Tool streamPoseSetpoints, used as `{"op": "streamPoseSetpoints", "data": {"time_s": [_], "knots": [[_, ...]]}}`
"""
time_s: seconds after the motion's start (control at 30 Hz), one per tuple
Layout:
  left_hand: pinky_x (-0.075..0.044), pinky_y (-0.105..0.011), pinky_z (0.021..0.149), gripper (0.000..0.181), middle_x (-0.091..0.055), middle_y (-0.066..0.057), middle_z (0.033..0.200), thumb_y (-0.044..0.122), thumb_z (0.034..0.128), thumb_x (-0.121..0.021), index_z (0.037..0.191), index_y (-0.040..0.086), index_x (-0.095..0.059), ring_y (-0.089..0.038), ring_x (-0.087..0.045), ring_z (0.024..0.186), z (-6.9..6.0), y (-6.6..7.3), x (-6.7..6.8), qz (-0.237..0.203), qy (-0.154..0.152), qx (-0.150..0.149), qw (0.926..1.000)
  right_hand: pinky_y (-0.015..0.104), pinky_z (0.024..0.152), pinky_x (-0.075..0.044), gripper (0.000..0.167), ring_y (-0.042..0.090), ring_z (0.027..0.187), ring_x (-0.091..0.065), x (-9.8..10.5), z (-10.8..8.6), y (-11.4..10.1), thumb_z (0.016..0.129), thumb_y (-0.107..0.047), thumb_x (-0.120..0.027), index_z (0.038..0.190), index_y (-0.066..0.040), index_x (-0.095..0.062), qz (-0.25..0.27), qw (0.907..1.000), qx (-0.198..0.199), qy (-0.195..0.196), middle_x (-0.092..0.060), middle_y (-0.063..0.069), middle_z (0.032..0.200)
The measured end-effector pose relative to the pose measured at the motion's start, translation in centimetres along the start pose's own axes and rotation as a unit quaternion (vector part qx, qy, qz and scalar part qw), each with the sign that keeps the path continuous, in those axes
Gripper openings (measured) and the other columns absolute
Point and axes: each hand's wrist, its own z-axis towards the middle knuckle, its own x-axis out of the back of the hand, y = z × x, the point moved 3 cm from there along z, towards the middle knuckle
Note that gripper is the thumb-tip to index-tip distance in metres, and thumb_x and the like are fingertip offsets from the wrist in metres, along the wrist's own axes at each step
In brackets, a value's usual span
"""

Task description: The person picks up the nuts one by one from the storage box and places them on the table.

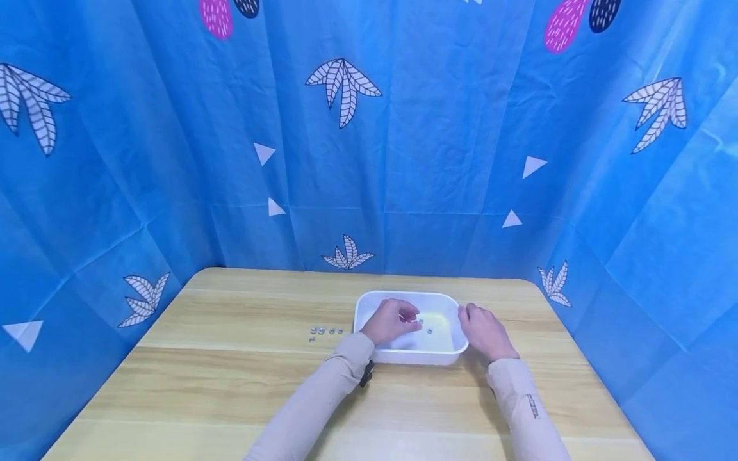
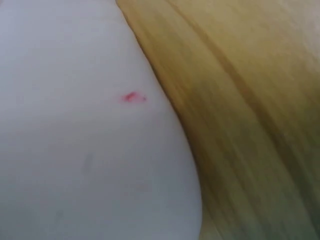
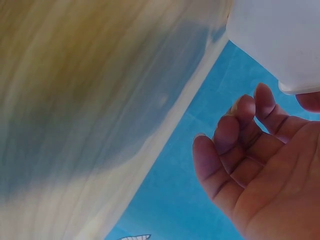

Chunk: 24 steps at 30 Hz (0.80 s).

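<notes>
In the head view my left hand (image 1: 392, 321) is over the white tray (image 1: 406, 357), thumb and fingers curved with a gap between their tips. A small shiny piece (image 1: 421, 321) shows beside those fingertips; whether they touch it is unclear. Another piece (image 1: 429, 331) lies on the tray floor. My right hand (image 1: 484, 331) holds the tray's right rim. The right wrist view shows the right hand (image 3: 270, 165) with its thumb against the tray rim (image 3: 300, 90) and the other fingers bent below. Only the tray's white surface (image 2: 100, 150) fills the left wrist view's left side, with no hand showing.
Several small shiny pieces (image 1: 321, 331) lie on the wooden table (image 1: 230, 384) left of the tray, one (image 1: 312, 339) slightly nearer than the others. A blue patterned curtain (image 1: 438, 160) hangs behind the table and along both sides.
</notes>
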Motion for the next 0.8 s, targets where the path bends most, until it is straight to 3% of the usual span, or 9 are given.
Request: {"op": "streamPoseSetpoints", "data": {"time_s": [0.57, 0.8], "knots": [[-0.056, -0.025, 0.088, 0.035, -0.074, -0.004, 0.108, 0.02, 0.0884, -0.082, 0.119, 0.005, -0.074, -0.013, -0.066, 0.097, 0.4, -0.1, -1.1, 0.031, -0.019, 0.026, 0.999, 0.059, 0.089, -0.056, 0.047, 0.04, 0.098, -0.069, -0.1, 0.0, 0.0, 0.111, -0.034, -0.034, 0.108, 0.001, -0.066, -0.004, 1.0, 0.003, 0.006, -0.069, 0.018, 0.096], [-0.055, -0.033, 0.104, 0.042, -0.071, -0.007, 0.126, 0.022, 0.0907, -0.079, 0.128, 0.005, -0.07, -0.021, -0.066, 0.116, 0.6, -0.6, -1.8, 0.068, -0.048, 0.018, 0.9964, 0.06, 0.09, -0.056, 0.048, 0.042, 0.1, -0.069, 0.0, -0.1, -0.1, 0.111, -0.034, -0.034, 0.108, 0.001, -0.066, 0.0, 1.0, 0.005, 0.006, -0.07, 0.019, 0.097]]}}
